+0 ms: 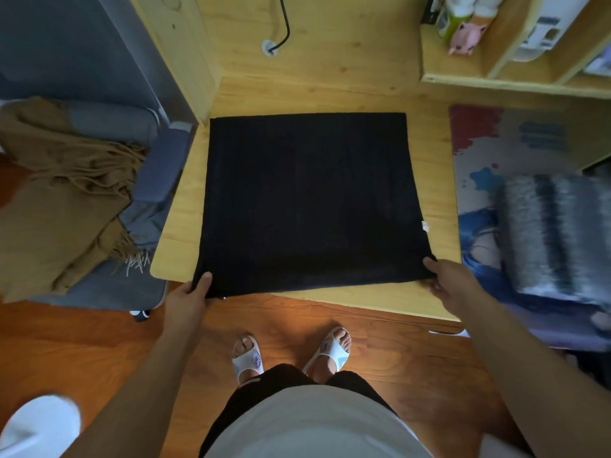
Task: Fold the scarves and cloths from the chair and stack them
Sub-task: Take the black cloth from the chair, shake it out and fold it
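At the far left a brown fringed scarf lies heaped over the seat of a grey-blue chair, with a grey cloth tucked beneath its fringe at the seat's near edge. Just beside the chair stands a light wooden desk, and spread flat across its near half is a black cloth, squared off, its near edge hanging slightly over the desk's front rim. The left hand pinches the cloth's near left corner, thumb on top and fingers curled under the fabric. A small white label shows at the cloth's right edge (too small to read). The right hand holds the near right corner, thumb lying on the fabric, the other fingers curled below it at the desk's edge. Further right a colourful printed mat covers the desk surface, and on it rests a folded grey striped cloth, blurred, well apart from the black one. At the back right, a wooden shelf carries a green bottle and a pink figure. Below, the person's feet in white slippers stand on a reddish wood floor.
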A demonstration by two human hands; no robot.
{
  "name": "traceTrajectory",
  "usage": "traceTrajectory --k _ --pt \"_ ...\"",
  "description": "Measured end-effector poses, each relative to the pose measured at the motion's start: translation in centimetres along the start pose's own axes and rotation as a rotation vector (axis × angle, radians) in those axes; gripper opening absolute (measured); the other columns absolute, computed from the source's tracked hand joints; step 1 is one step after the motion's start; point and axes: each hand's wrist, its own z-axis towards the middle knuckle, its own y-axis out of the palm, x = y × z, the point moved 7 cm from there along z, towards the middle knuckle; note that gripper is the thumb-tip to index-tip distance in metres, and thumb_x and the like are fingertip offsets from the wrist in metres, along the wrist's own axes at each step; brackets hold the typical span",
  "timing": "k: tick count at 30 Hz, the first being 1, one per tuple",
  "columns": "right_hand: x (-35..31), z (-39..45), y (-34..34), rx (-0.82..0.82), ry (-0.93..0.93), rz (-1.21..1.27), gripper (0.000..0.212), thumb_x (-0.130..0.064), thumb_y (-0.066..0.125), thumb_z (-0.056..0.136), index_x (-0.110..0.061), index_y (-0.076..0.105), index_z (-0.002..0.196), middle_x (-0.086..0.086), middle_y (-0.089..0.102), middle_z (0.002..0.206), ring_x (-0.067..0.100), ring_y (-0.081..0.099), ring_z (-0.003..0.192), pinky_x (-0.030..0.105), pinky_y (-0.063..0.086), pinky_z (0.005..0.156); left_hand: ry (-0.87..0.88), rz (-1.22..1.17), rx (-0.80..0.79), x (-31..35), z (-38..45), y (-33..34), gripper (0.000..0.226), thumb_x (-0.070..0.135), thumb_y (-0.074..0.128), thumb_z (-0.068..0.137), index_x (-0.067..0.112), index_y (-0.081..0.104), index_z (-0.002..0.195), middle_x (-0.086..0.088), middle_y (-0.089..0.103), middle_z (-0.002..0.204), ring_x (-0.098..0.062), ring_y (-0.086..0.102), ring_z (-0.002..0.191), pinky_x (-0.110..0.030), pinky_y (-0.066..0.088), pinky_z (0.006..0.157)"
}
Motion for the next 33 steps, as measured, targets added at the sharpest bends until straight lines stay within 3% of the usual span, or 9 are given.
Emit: traceTrajectory --k 3,6,9,11,13,16,20,25,33 --pt "2.6 -1.7 0.6 0.014 -0.020 0.140 0.012 -0.013 0.062 0.099 -0.004 0.064 0.107 0.015 0.067 0.115 0.026 0.065 0.107 0.036 0.056 0.085 -0.013 0.041 -0.183 -1.5 0.0 0.0 0.027 0.046 0.062 0.097 0.020 0.067 0.097 -0.006 0.070 0.099 -0.029 0.067 0.100 -0.051 0.053 0.098" --pt "3.1 -3.3 1.0 0.012 0.007 0.334 0.022 -0.009 0.065 0.095 -0.003 0.064 0.116 0.015 0.067 0.122 0.025 0.065 0.113 0.033 0.055 0.087 -0.076 0.027 -0.157 -2.6 0.8 -0.5 0.024 0.035 0.057 0.103 0.015 0.068 0.096 -0.020 0.069 0.103 -0.039 0.065 0.103 -0.052 0.051 0.095" --pt "3.0 -5.7 2.1 -0.145 0.181 0.646 0.079 0.003 0.098 0.044 -0.002 0.065 0.116 0.014 0.072 0.116 0.022 0.070 0.106 0.029 0.057 0.086 -0.220 -0.300 -0.107 -1.9 1.3 -1.4 0.025 0.021 0.062 0.101 0.011 0.065 0.124 -0.016 0.065 0.121 -0.036 0.062 0.115 -0.048 0.055 0.095" --pt "1.7 -7.5 2.7 -0.214 0.250 0.740 0.095 0.010 0.098 0.014 -0.004 0.066 0.102 0.011 0.073 0.104 0.017 0.069 0.095 0.025 0.055 0.078 -0.323 -0.634 -0.140 -0.3 1.7 -1.4 0.029 0.021 0.064 0.100 0.006 0.062 0.125 -0.011 0.065 0.114 -0.026 0.066 0.100 -0.040 0.061 0.078" --pt "-2.0 -10.2 3.5 -0.233 0.222 0.722 0.064 0.008 0.096 0.039 -0.008 0.062 0.090 0.007 0.067 0.096 0.010 0.057 0.079 0.020 0.049 0.062 -0.280 -0.719 -0.189 4.6 2.0 -2.2 0.019 0.018 0.062 0.101 0.003 0.061 0.113 -0.010 0.061 0.099 -0.017 0.062 0.078 -0.033 0.061 0.069" --pt "-11.7 -14.0 2.7 -0.112 -0.050 0.672 0.017 -0.010 0.058 0.098 -0.014 0.053 0.082 0.000 0.052 0.080 0.005 0.040 0.063 0.012 0.038 0.045 -0.129 -0.760 -0.181 16.3 2.5 -6.0 0.009 0.015 0.057 0.103 0.007 0.057 0.099 -0.006 0.055 0.079 -0.009 0.047 0.050 -0.028 0.057 0.066" --pt "-25.8 -22.4 0.1 -0.029 -0.485 0.683 0.023 -0.010 0.053 0.100 -0.018 0.051 0.078 -0.006 0.049 0.051 0.003 0.039 0.043 0.017 0.034 0.038 0.107 -0.874 -0.249 32.8 -1.6 -12.1 0.032 0.019 0.055 0.101 0.017 0.040 0.074 0.003 0.039 0.047 -0.005 0.031 0.035 -0.019 0.054 0.052" --pt "-33.3 -32.1 -2.7 -0.112 -0.731 0.898 0.021 -0.014 0.050 0.100 -0.020 0.048 0.080 -0.008 0.044 0.050 0.003 0.038 0.043 0.016 0.035 0.042 0.329 -0.856 -0.246 43.3 -8.8 -18.5 0.031 0.024 0.053 0.100 0.024 0.040 0.072 0.010 0.038 0.041 -0.005 0.029 0.032 -0.013 0.046 0.045" --pt "-37.8 -27.9 -0.2 -0.012 -0.406 0.310 0.026 -0.012 0.039 0.107 -0.007 0.055 0.087 0.005 0.063 0.050 0.007 0.058 0.038 0.019 0.049 0.035 0.230 -0.650 -0.215 46.9 -4.8 -15.9 0.027 0.019 0.040 0.104 0.020 0.040 0.077 0.002 0.043 0.072 -0.005 0.042 0.035 -0.023 0.045 0.062"
